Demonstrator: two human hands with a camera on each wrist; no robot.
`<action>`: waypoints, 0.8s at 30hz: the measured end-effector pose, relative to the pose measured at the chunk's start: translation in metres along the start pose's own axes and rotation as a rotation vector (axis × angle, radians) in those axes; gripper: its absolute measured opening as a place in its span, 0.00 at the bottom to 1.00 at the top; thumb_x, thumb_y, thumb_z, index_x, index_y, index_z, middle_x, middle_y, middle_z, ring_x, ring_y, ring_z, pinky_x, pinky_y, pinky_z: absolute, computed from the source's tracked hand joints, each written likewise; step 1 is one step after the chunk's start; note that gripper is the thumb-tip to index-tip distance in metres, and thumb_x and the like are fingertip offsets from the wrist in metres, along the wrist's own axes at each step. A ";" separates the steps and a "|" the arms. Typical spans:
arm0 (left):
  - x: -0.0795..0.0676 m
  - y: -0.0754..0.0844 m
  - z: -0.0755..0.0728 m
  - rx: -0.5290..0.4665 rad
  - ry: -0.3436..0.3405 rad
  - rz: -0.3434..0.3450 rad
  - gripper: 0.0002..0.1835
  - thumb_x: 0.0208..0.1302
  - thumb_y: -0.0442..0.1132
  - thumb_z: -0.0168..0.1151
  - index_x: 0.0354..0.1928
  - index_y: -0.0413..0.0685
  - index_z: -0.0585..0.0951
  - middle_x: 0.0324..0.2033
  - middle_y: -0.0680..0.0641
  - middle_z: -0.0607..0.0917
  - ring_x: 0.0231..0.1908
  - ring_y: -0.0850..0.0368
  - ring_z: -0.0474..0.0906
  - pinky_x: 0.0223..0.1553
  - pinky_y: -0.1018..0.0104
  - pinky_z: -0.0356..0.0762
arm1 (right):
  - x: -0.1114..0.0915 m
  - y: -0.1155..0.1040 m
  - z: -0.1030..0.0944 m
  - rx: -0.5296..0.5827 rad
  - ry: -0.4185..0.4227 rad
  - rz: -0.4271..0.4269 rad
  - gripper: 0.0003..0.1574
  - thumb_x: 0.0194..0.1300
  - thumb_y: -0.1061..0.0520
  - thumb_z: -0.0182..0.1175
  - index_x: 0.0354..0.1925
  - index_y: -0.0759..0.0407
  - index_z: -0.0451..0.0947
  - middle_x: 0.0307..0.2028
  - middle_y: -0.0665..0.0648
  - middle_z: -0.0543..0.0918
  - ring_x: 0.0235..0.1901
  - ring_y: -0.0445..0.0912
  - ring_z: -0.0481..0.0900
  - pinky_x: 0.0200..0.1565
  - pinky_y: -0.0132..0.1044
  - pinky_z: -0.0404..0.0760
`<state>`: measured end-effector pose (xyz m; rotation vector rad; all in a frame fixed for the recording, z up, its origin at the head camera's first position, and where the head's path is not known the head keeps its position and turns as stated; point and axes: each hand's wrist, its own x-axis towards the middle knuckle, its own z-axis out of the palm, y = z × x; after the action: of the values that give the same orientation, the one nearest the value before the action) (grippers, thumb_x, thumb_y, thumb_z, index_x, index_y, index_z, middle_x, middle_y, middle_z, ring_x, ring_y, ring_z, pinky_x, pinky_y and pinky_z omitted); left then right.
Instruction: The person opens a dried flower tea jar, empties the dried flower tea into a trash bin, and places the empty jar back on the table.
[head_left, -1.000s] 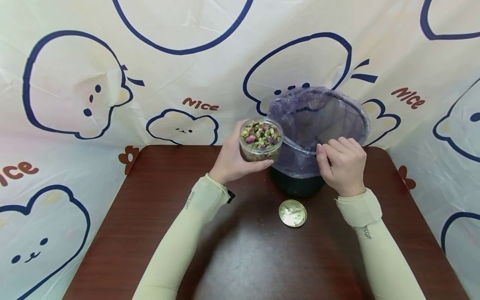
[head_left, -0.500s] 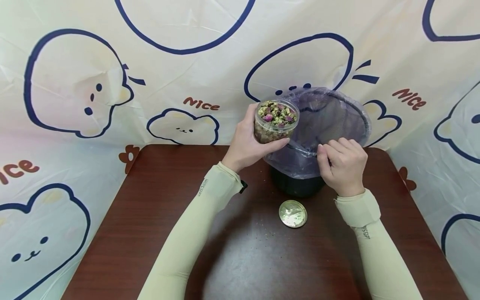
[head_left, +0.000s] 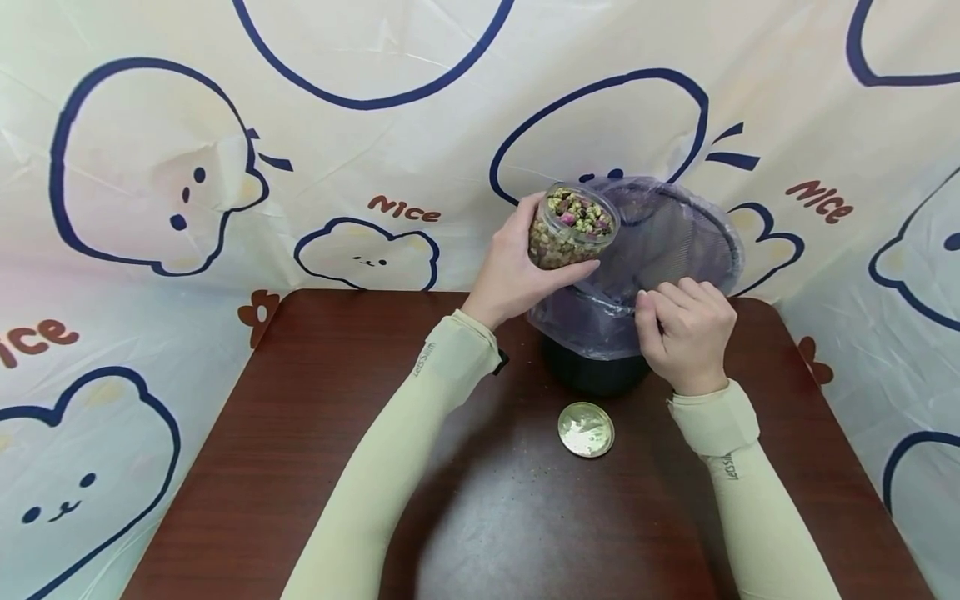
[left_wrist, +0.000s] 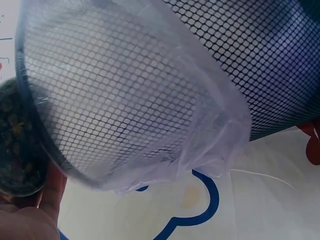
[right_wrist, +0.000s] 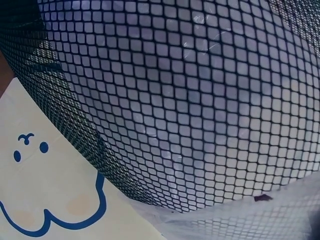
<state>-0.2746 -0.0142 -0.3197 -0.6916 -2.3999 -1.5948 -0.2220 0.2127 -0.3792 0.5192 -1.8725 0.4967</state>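
Note:
My left hand (head_left: 517, 271) grips a clear round jar (head_left: 551, 250) packed with dried flower buds (head_left: 573, 217), yellow-green with a few pink ones. The jar has no lid on and leans right, overlapping the left part of the bin's opening in the head view. The dark mesh waste bin (right_wrist: 185, 105) is lined with a thin purple plastic bag (head_left: 600, 333), folded down over its rim. My right hand (head_left: 686, 333) holds the bin's near right rim, fingers curled over the bag. In the left wrist view the jar (left_wrist: 20, 145) shows beside the rim, with fingers beneath it.
A round gold-coloured lid (head_left: 586, 429) lies on the brown table (head_left: 337, 400) in front of the bin, with small crumbs near it. Behind the table hangs a pale curtain (head_left: 450, 150) with cartoon bear outlines, close behind the bin.
My left hand has carried the jar right and upward in the head view, up to the bin's opening, and the jar tilts more to the right. My right hand stays at the rim.

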 end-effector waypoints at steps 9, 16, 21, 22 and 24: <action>0.015 0.000 0.008 0.158 -0.014 -0.009 0.53 0.49 0.60 0.81 0.75 0.57 0.64 0.66 0.52 0.76 0.64 0.56 0.72 0.64 0.57 0.77 | 0.000 -0.001 0.001 -0.001 0.005 0.007 0.38 0.77 0.44 0.45 0.12 0.62 0.69 0.12 0.60 0.69 0.15 0.55 0.60 0.23 0.46 0.54; 0.020 -0.002 0.014 0.228 -0.044 0.007 0.54 0.50 0.59 0.81 0.76 0.58 0.64 0.69 0.53 0.73 0.66 0.55 0.69 0.65 0.57 0.74 | -0.001 -0.002 0.001 -0.003 0.004 -0.003 0.38 0.77 0.45 0.45 0.11 0.60 0.64 0.11 0.57 0.64 0.15 0.53 0.57 0.23 0.45 0.52; 0.021 -0.005 0.016 0.253 -0.052 0.011 0.53 0.50 0.59 0.80 0.76 0.57 0.64 0.69 0.52 0.73 0.66 0.54 0.69 0.65 0.56 0.74 | 0.001 -0.002 0.001 -0.008 -0.015 -0.007 0.38 0.78 0.45 0.44 0.11 0.60 0.65 0.11 0.57 0.64 0.15 0.53 0.57 0.22 0.45 0.52; 0.022 -0.006 0.017 0.257 -0.049 0.013 0.53 0.50 0.59 0.80 0.76 0.57 0.64 0.69 0.52 0.73 0.66 0.53 0.69 0.66 0.56 0.74 | 0.001 -0.002 0.001 -0.009 -0.014 -0.006 0.38 0.77 0.46 0.44 0.11 0.60 0.65 0.11 0.57 0.64 0.15 0.54 0.58 0.22 0.45 0.53; 0.023 -0.007 0.017 0.267 -0.049 0.012 0.53 0.51 0.60 0.80 0.76 0.57 0.64 0.70 0.51 0.73 0.67 0.53 0.69 0.66 0.56 0.73 | 0.002 -0.001 0.000 -0.013 -0.011 -0.007 0.37 0.77 0.46 0.44 0.11 0.60 0.65 0.11 0.57 0.65 0.15 0.54 0.58 0.22 0.46 0.53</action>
<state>-0.2956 0.0056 -0.3233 -0.6979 -2.5721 -1.2326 -0.2221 0.2111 -0.3776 0.5209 -1.8827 0.4777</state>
